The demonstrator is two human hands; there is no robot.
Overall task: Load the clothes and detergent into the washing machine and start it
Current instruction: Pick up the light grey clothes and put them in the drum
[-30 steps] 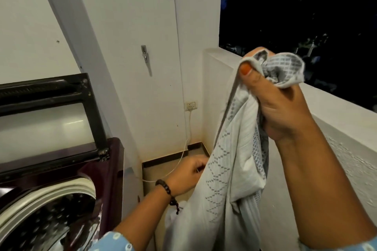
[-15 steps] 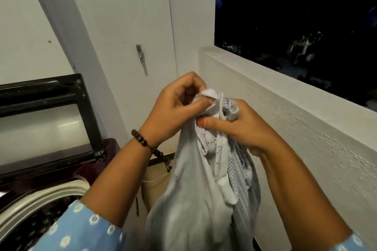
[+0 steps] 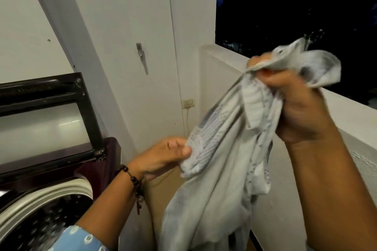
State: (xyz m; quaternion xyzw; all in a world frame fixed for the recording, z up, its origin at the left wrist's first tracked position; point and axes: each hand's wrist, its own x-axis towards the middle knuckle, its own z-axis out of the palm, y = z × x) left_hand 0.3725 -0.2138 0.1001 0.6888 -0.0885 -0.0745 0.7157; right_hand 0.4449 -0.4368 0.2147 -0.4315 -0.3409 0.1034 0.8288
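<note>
A pale grey patterned garment (image 3: 220, 169) hangs in front of me, to the right of the washing machine. My right hand (image 3: 302, 112) is raised and grips its bunched top end. My left hand (image 3: 163, 157), with a dark bead bracelet on the wrist, pinches a fold of the cloth lower down on the left. The top-loading washing machine (image 3: 108, 155) is maroon and stands at the lower left. Its dark-framed lid (image 3: 51, 108) is up and the perforated drum (image 3: 47, 222) is open below. No detergent is in view.
A white balcony parapet (image 3: 346, 112) runs along the right, with darkness beyond. A wall socket (image 3: 188, 103) with a cord sits in the corner. A white door with a metal latch (image 3: 140, 55) stands behind the machine. Brown floor shows below my left hand.
My hands were together at the garment's top. Now my right hand has lifted up and right, and my left hand has dropped down to a lower fold, stretching the cloth out.
</note>
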